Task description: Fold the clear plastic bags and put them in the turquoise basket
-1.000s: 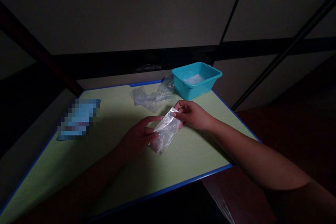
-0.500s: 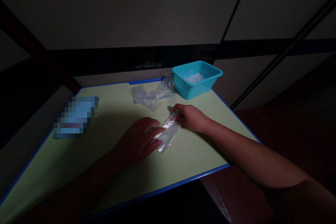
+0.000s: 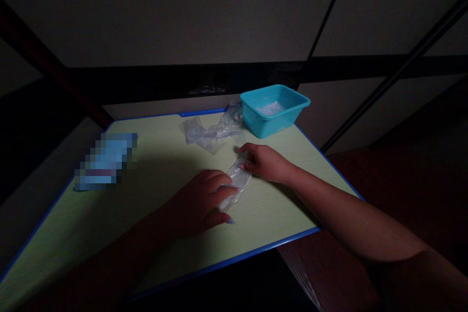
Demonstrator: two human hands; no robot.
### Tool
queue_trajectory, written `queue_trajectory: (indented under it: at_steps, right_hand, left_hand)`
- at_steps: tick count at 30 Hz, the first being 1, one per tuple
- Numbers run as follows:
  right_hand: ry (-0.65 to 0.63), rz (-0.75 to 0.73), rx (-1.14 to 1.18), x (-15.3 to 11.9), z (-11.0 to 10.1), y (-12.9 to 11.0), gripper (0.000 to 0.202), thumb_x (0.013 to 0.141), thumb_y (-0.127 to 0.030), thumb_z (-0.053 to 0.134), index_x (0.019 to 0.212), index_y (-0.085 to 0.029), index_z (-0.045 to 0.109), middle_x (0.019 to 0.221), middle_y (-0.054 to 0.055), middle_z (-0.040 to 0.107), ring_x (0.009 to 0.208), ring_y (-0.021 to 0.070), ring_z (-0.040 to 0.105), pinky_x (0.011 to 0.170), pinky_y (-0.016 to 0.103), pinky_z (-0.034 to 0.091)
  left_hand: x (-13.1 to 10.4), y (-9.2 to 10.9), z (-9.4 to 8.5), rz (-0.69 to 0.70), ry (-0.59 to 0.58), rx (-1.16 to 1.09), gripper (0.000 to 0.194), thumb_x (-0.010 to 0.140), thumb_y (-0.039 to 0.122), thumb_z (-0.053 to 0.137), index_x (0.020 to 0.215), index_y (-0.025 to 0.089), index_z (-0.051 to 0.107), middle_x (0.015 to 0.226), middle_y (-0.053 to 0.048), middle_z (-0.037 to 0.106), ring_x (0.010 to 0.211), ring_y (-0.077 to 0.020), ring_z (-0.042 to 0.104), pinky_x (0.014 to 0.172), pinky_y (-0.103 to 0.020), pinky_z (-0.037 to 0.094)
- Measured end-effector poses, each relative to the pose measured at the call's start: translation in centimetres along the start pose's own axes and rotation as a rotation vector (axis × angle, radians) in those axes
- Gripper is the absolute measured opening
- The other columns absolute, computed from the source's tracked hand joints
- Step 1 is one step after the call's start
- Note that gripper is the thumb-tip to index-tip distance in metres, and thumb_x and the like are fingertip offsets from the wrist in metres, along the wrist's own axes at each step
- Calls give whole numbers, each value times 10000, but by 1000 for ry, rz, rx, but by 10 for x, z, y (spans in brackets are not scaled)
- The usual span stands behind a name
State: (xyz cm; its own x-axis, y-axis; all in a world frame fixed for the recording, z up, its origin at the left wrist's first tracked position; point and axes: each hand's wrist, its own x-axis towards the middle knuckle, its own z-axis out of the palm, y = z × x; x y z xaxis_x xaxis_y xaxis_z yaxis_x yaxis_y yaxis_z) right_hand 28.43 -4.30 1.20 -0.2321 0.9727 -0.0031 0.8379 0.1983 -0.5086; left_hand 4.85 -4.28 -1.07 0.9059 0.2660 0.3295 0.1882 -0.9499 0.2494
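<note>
A folded clear plastic bag [image 3: 241, 175] lies flat on the light green table [image 3: 153, 156]. My left hand [image 3: 204, 197] rests over its near left end, fingers spread, with the thumb apart from the forefinger. At the bag's far end is my right hand [image 3: 265, 162]. Its thumb touches the bag's edge, while the forefinger is stretched out above, apart from the thumb.
A turquoise basket [image 3: 272, 124] with clear plastic inside stands at the table's back right corner. Crumpled clear bags [image 3: 212, 135] lie left of it. A blurred blue object [image 3: 109, 158] is at the left edge. Behind the table rises a panelled wall.
My left hand has moved slightly toward me and right, and its thumb and fingers have spread. The bag lies flatter, and my right forefinger has come off it.
</note>
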Motion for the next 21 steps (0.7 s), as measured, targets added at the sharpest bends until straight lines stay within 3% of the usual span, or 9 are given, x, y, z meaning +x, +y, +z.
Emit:
queue_trajectory:
  at_steps: [12,21]
  right_hand:
    - [-32,23,-67,-1,-2,-3,421,791,-254,683,1174,-95,615,804,68,677,633,149,544,568,245,322]
    - [-36,20,-91,0,-2,-1,317,791,-258,677,1080,-131,661,788,52,673,628,146,533,563,251,311]
  left_hand:
    - [2,2,-3,13,-45,31,615,932,607,342,1200,108,583,1166,-171,603,1062,-303,532,904,-459,432]
    - [3,2,1,6,-46,69,544,938,544,397,1225,114,565,1186,-164,605,1069,-302,538,915,-463,436]
